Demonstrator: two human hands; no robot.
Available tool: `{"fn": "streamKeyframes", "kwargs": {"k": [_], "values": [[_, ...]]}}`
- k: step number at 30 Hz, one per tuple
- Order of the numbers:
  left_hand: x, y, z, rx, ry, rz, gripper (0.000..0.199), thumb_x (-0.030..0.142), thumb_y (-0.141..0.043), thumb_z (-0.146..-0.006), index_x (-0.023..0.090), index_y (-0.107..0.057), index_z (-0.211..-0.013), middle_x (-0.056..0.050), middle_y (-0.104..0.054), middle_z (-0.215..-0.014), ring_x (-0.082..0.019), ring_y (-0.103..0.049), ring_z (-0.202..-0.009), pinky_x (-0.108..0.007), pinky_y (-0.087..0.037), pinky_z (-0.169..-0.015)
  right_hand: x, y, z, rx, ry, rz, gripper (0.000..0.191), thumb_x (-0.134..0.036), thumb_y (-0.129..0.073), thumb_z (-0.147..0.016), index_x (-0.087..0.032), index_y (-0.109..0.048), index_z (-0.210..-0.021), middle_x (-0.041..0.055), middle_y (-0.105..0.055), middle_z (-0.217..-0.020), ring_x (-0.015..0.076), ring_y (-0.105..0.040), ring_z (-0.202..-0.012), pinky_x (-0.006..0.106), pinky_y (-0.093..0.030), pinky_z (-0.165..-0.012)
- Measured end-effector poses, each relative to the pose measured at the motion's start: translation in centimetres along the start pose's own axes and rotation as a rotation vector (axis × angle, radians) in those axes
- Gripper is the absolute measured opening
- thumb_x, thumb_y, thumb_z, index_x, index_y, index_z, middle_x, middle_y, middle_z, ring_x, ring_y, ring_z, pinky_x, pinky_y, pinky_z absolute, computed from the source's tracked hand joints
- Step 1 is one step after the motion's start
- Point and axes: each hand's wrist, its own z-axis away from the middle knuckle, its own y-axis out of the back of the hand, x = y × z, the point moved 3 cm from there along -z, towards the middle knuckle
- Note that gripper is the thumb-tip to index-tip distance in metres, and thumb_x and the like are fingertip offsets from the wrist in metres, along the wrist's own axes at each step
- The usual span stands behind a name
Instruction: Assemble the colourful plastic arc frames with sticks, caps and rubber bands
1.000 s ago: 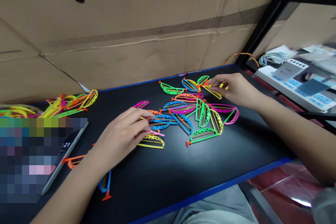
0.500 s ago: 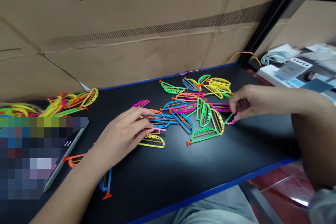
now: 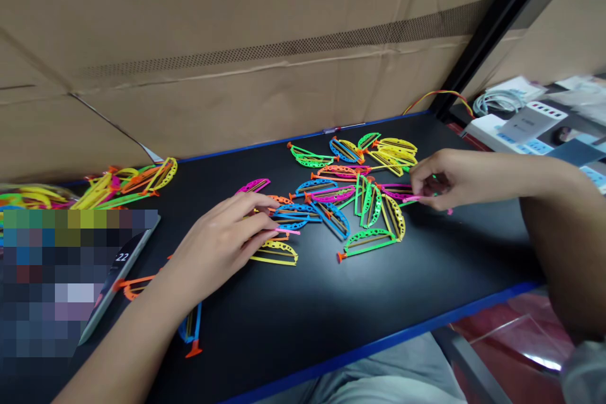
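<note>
Small plastic toy bows with suction-tipped arrows, in green, yellow, blue, pink and orange, lie spread on a black table (image 3: 331, 303). My left hand (image 3: 227, 233) is at the left side of this spread, its fingers closed on a thin pink stick (image 3: 288, 231). On the right, the fingers of my right hand (image 3: 438, 183) pinch a pink piece (image 3: 411, 199) beside a magenta bow. Between the hands lie a green bow (image 3: 372, 241), a yellow bow (image 3: 394, 218) and a blue bow (image 3: 331, 218).
More bows (image 3: 137, 183) are heaped at the back left, near a tablet (image 3: 120, 278) with a blurred screen. A cardboard box (image 3: 284, 101) stands behind the table. Boxes and a coiled cable (image 3: 499, 103) lie at the right.
The pink piece in my right hand has turned and now lies more level, slightly higher. My left hand has hardly moved.
</note>
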Motion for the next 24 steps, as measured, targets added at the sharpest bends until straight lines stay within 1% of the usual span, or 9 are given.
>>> {"fn": "streamKeyframes", "kwargs": {"k": [4, 8, 11, 13, 15, 18, 20, 22, 24], "values": [[0.1, 0.1, 0.0, -0.003, -0.013, -0.016, 0.015, 0.023, -0.061, -0.105, 0.021, -0.075, -0.099, -0.010, -0.073, -0.123, -0.026, -0.072, -0.118, -0.044, -0.061, -0.098, 0.3, 1.0, -0.1, 0.047, -0.008, -0.082, 0.032, -0.048, -0.068, -0.096, -0.018, -0.076, -0.086, 0.0043, -0.073, -0.073, 0.0181, -0.064, -0.064, 0.030, -0.046, -0.059], [0.5, 0.0, -0.1, -0.011, -0.022, -0.022, 0.018, 0.024, -0.058, -0.107, 0.021, -0.074, -0.100, -0.010, -0.074, -0.122, -0.025, -0.072, -0.118, -0.044, -0.060, -0.101, 0.8, 1.8, -0.2, 0.147, 0.038, -0.173, 0.048, -0.061, -0.068, -0.095, -0.015, -0.077, -0.091, 0.0073, -0.074, -0.079, 0.0173, -0.062, -0.070, 0.030, -0.047, -0.063], [0.9, -0.2, -0.2, 0.000, -0.024, -0.027, 0.017, 0.025, -0.058, -0.107, 0.022, -0.074, -0.101, -0.009, -0.075, -0.120, -0.023, -0.073, -0.113, -0.041, -0.060, -0.099, 0.7, 2.0, -0.3, 0.193, 0.044, -0.238, 0.050, -0.064, -0.069, -0.094, -0.015, -0.077, -0.095, 0.0042, -0.069, -0.073, 0.0125, -0.053, -0.061, 0.027, -0.040, -0.054], [1.2, -0.5, -0.3, -0.002, -0.017, -0.047, 0.017, 0.026, -0.059, -0.107, 0.022, -0.075, -0.101, -0.008, -0.075, -0.121, -0.023, -0.073, -0.110, -0.041, -0.059, -0.098, 0.3, 2.0, -0.4, 0.192, 0.049, -0.283, 0.049, -0.064, -0.069, -0.095, -0.015, -0.076, -0.096, 0.0013, -0.065, -0.067, 0.0097, -0.046, -0.054, 0.025, -0.034, -0.049], [1.2, -0.9, -0.4, -0.009, -0.008, -0.067, 0.018, 0.026, -0.059, -0.107, 0.022, -0.075, -0.100, -0.008, -0.076, -0.120, -0.023, -0.073, -0.108, -0.042, -0.058, -0.097, -0.1, 1.8, -0.6, 0.177, 0.064, -0.302, 0.047, -0.063, -0.069, -0.096, -0.017, -0.076, -0.093, -0.0008, -0.062, -0.064, 0.0085, -0.044, -0.051, 0.024, -0.032, -0.046], [0.9, -1.1, -0.4, -0.006, 0.006, -0.079, 0.019, 0.027, -0.059, -0.107, 0.022, -0.076, -0.099, -0.008, -0.076, -0.118, -0.024, -0.073, -0.108, -0.041, -0.056, -0.094, -0.1, 1.7, -0.8, 0.181, 0.076, -0.276, 0.044, -0.064, -0.069, -0.095, -0.021, -0.077, -0.093, -0.0028, -0.062, -0.064, 0.0085, -0.047, -0.051, 0.022, -0.033, -0.046], [0.7, -1.0, -0.4, 0.009, 0.027, -0.075, 0.020, 0.028, -0.058, -0.107, 0.022, -0.076, -0.099, -0.009, -0.077, -0.117, -0.024, -0.073, -0.107, -0.040, -0.056, -0.090, 0.1, 1.7, -0.9, 0.197, 0.072, -0.259, 0.045, -0.066, -0.068, -0.095, -0.022, -0.079, -0.098, -0.0022, -0.063, -0.068, 0.0093, -0.049, -0.054, 0.022, -0.036, -0.048], [0.4, -0.6, -0.4, 0.025, 0.059, -0.065, 0.020, 0.031, -0.057, -0.107, 0.022, -0.076, -0.104, -0.010, -0.077, -0.118, -0.026, -0.073, -0.110, -0.039, -0.055, -0.087, 0.1, 1.6, -0.9, 0.208, 0.070, -0.255, 0.049, -0.066, -0.067, -0.096, -0.019, -0.079, -0.102, 0.0002, -0.065, -0.073, 0.0102, -0.051, -0.058, 0.023, -0.039, -0.051], [0.1, 0.3, -0.4, 0.045, 0.094, -0.055, 0.021, 0.033, -0.058, -0.107, 0.023, -0.076, -0.111, -0.010, -0.076, -0.119, -0.027, -0.072, -0.111, -0.040, -0.055, -0.090, -0.2, 1.4, -1.1, 0.232, 0.081, -0.264, 0.051, -0.066, -0.068, -0.096, -0.016, -0.079, -0.102, 0.0019, -0.066, -0.073, 0.0105, -0.050, -0.059, 0.025, -0.041, -0.053]]}}
